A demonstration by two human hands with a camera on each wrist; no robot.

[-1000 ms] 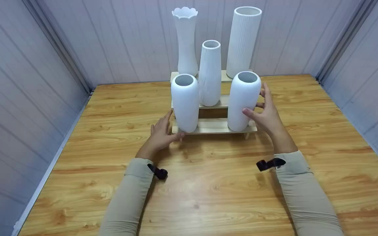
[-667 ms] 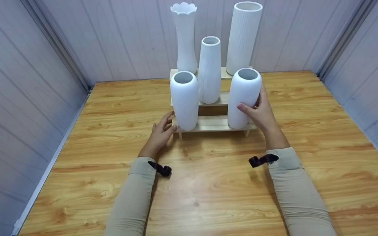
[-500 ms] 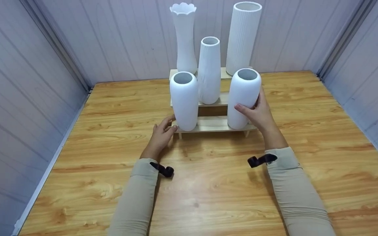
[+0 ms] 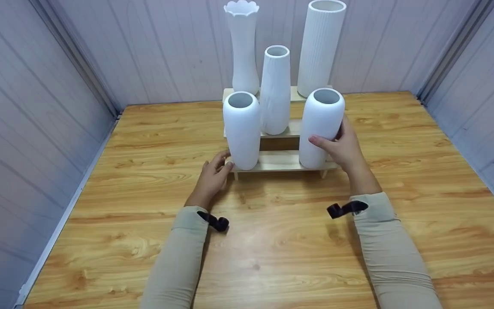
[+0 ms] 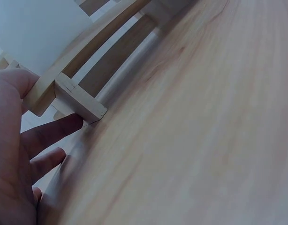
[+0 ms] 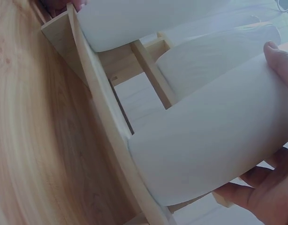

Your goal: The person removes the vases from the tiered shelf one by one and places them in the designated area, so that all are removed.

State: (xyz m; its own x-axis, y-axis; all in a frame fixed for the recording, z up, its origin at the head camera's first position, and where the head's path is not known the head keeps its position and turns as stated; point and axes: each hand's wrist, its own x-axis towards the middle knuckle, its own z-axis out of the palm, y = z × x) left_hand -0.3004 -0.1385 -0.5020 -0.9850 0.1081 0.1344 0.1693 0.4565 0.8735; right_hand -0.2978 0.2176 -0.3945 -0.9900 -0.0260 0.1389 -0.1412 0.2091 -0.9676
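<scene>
Left of the frame's centre, the left hand (image 4: 212, 174) holds the left end of a pale wooden three-step stand (image 4: 278, 159), thumb on the lowest step; in the left wrist view one fingertip meets a leg. Beside it, a smooth white vase (image 4: 243, 133) stands on the lowest step. At top centre, a taller vase with a scalloped rim (image 4: 245, 51) and a slightly narrowed waist stands on the highest step. In the middle, a slim vase (image 4: 276, 94) tapers upward from the middle step. Right of centre, a plain white vase (image 4: 320, 116) with rounded shoulders, round mouth and narrower foot rests on the right end of the lowest step; above it rises a finely ribbed cylinder (image 4: 322, 51). At the right, the right hand (image 4: 344, 150) grips that plain vase, thumb in front, fingers behind.
</scene>
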